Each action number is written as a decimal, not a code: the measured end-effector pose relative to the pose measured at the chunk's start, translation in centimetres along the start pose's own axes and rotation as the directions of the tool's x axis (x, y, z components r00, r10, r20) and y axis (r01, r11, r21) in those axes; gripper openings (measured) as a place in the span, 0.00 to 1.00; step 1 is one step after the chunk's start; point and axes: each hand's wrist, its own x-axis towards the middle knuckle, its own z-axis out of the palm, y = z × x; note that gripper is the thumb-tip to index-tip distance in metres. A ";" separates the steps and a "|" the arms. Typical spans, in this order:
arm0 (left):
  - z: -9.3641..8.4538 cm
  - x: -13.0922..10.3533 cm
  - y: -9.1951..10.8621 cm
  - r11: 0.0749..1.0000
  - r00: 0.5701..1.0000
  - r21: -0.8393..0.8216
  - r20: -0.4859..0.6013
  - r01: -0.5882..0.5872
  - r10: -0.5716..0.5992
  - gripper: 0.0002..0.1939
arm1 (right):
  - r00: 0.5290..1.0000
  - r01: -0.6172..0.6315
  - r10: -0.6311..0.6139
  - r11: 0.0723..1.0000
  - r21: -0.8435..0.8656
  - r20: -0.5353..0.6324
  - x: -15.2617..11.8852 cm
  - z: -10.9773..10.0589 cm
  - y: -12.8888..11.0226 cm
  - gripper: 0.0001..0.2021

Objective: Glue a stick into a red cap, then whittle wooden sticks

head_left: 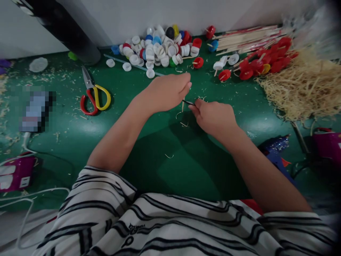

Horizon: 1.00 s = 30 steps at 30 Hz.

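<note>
Over the middle of the green tabletop (165, 138), my left hand (170, 91) is closed round a thin wooden stick (183, 106); only its pale lower end shows beneath the fingers. My right hand (216, 116) pinches a small knife (189, 102), its narrow dark blade pointing left and meeting the stick near that end. Most of the knife's handle is hidden in my palm. Curled wood shavings (183, 124) lie just below the two hands. Behind my left hand rises a heap of bottle caps (160, 49), mostly white.
Open scissors (92, 92) with red and yellow handles lie left. Red caps on sticks (253, 67), bundled wooden sticks (245, 41) and a shavings heap (306, 87) fill the back right. A black cylinder (77, 35), a phone (34, 110) and a magenta power strip (18, 172) occupy the left.
</note>
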 end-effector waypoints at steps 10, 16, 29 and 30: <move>-0.2 -0.2 0.4 0.999 1.000 -0.029 0.019 0.014 -0.013 0.17 | 0.999 0.006 -0.005 1.000 0.011 -0.046 0.1 0.5 0.5 0.29; -0.3 -0.1 0.2 1.000 1.000 -0.018 0.008 0.004 -0.004 0.18 | 0.999 0.020 -0.019 0.999 0.033 -0.036 0.6 1.1 -0.2 0.29; -0.3 0.0 -0.1 0.995 0.999 -0.100 0.023 -0.026 0.028 0.14 | 0.997 0.061 -0.059 0.997 -0.038 0.057 -0.6 1.4 -0.5 0.27; -0.2 -0.1 0.0 0.994 0.999 -0.104 0.025 -0.021 0.023 0.14 | 0.996 0.061 -0.059 0.997 -0.037 0.061 -0.6 1.4 -0.5 0.27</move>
